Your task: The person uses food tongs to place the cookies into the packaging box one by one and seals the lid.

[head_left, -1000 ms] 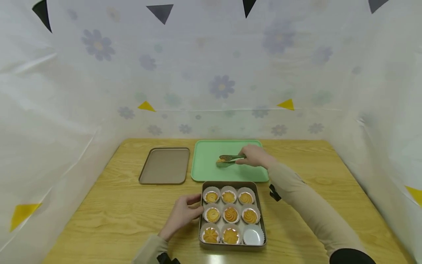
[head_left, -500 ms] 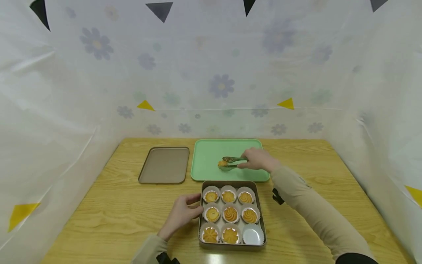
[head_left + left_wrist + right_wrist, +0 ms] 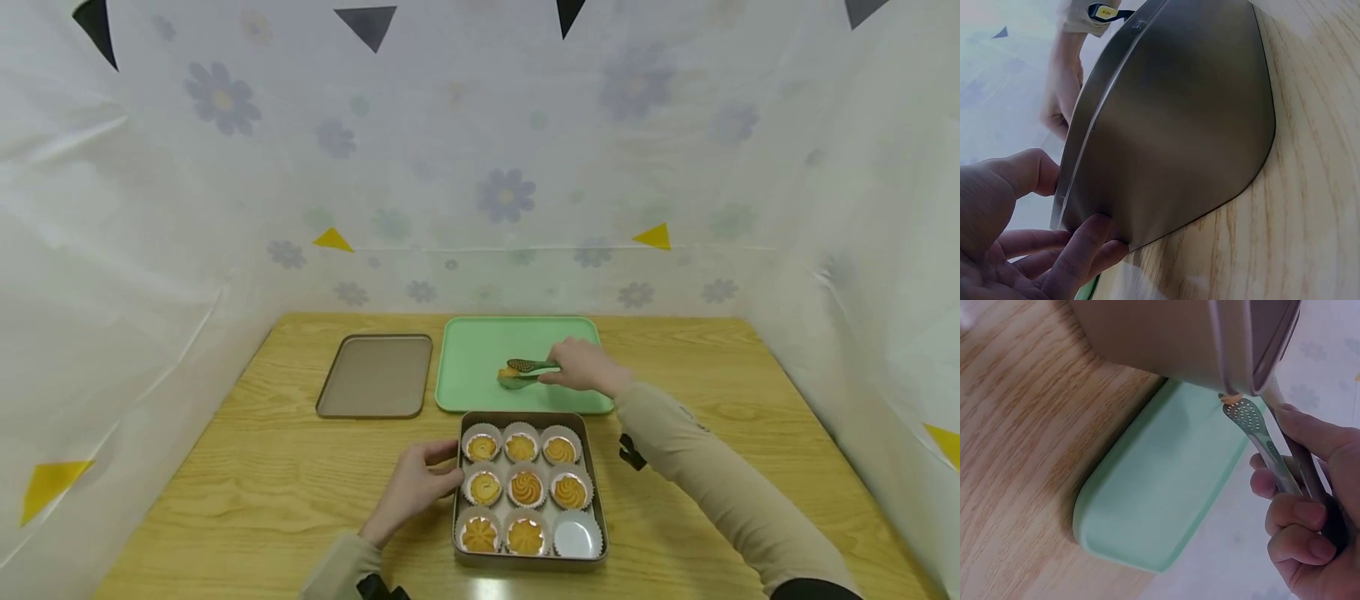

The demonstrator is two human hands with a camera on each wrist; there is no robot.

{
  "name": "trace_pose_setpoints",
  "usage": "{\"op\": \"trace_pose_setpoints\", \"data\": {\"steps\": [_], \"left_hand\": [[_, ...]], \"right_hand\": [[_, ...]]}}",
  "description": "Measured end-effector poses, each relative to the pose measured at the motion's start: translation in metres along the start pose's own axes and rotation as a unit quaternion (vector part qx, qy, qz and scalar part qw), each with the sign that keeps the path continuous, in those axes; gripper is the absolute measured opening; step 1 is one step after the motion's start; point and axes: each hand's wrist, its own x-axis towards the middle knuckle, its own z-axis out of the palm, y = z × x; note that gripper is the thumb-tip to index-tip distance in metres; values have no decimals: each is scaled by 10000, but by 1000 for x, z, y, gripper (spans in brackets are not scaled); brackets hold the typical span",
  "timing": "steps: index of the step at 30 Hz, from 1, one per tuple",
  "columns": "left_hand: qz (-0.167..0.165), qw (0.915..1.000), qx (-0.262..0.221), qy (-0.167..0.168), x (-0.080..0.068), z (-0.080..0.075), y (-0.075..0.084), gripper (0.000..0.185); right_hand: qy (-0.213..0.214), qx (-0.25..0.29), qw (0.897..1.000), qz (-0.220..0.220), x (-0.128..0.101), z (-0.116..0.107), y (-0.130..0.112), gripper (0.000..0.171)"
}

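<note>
Tongs (image 3: 531, 370) sit in the right hand (image 3: 588, 367), fingers curled round the handles, perforated tips pointing left over the green tray (image 3: 472, 375). A single cookie (image 3: 507, 374) is pinched between the tips, low over the tray's middle; whether it touches the tray floor cannot be told. The right wrist view shows the same grip (image 3: 1310, 531) closed on both tong arms (image 3: 1269, 450), a sliver of cookie (image 3: 1230, 398) at the spoon end, well ahead of the fingers, so the hand itself stays off the food.

Left hand (image 3: 416, 483) rests against the left wall of the baking tin (image 3: 592, 467), thumb on the rim and fingers along the side, apparently to steady it on the wooden surface (image 3: 262, 492). Eight paper cups hold cookies; the near-right cup (image 3: 576, 535) is empty.

A brown tray (image 3: 375, 377) lies left of the green one.
</note>
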Motion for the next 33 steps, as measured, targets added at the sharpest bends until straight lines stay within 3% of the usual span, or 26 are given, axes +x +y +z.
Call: {"op": "trace_pose_setpoints", "data": {"steps": [12, 17, 26, 33], "left_hand": [[9, 10000, 56, 0, 2, 1, 0, 55], [-31, 10000, 39, -23, 2, 1, 0, 55], [-121, 9999, -40, -11, 0, -1, 0, 55], [-102, 9999, 59, 20, -1, -1, 2, 55]], "right_hand": [[213, 164, 9982, -537, -20, -8, 13, 26], [314, 166, 9968, -711, -28, -8, 18, 42], [79, 30, 9988, -476, -37, -6, 20, 25], [-158, 303, 9993, -123, -40, -2, 18, 29]]}}
